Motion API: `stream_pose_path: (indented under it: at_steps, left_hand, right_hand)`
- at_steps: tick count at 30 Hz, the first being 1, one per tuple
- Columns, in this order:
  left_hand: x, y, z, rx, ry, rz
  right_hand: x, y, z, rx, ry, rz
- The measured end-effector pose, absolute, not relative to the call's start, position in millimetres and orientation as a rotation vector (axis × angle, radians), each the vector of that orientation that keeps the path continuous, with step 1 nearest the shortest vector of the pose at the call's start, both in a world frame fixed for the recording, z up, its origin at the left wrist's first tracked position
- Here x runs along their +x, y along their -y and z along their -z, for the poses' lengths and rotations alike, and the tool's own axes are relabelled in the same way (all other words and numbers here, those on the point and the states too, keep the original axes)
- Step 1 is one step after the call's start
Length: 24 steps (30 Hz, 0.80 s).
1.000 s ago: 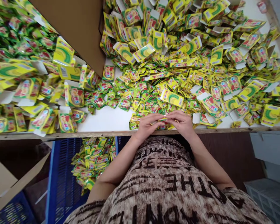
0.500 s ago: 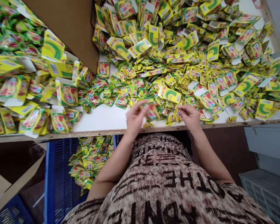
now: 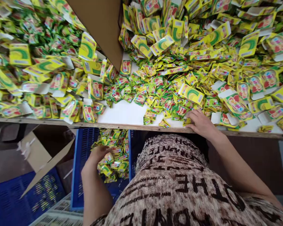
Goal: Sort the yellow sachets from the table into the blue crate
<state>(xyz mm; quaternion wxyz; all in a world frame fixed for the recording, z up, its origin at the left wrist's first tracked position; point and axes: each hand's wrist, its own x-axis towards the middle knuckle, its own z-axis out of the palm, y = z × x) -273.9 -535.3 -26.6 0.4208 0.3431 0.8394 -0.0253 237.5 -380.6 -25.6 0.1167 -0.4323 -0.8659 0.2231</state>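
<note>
My left hand (image 3: 97, 157) is low over a blue crate (image 3: 75, 169) under the table's front edge. Its fingers reach out loosely over the filled yellow-green packs (image 3: 116, 168) heaped inside, and no pack shows in its grip. At the front edge of the white table (image 3: 120, 114), my right hand (image 3: 200, 124) has its fingers pinched on a small yellow-green sachet (image 3: 187, 121), which they partly cover. Loose sachets (image 3: 160, 91) spread in front of it, and a small yellow box (image 3: 191, 93) lies on them.
Many small open-ended boxes (image 3: 234, 102) cover the table's right and back. More boxes (image 3: 58, 83) lie to the left, beyond a brown cardboard panel (image 3: 101, 28). On the floor at left are a cardboard carton (image 3: 36, 150) and another blue crate (image 3: 11, 194).
My left hand has gone from the table, where it held a pack, down to the crate at left. My right hand has lowered onto a sachet near the edge. The view has swung left.
</note>
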Motion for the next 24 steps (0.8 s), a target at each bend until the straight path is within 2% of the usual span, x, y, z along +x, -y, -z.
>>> stream_pose_path:
  at_steps: [5,8,13,17,24]
  left_hand:
    - [-179,465,-2,1.248,-1.731,-0.682]
    - [-110,407,1,1.504,-1.695,-0.942]
    - [-30,348,25,1.814,-1.55,-0.958]
    - [-13,338,33,1.86,-1.598,-0.884]
    - [-22,350,20,0.998,-1.272,-1.103]
  right_hand:
    - [231,392,29,-1.5,2.013,-0.868]
    - [217,396,29,-1.598,1.655,-1.068]
    - [190,391,24,-1.51,1.284,-1.203]
    - [183,384,17,-1.449,1.121,-1.272]
    - [198,391,16,-1.296,1.265,-1.446]
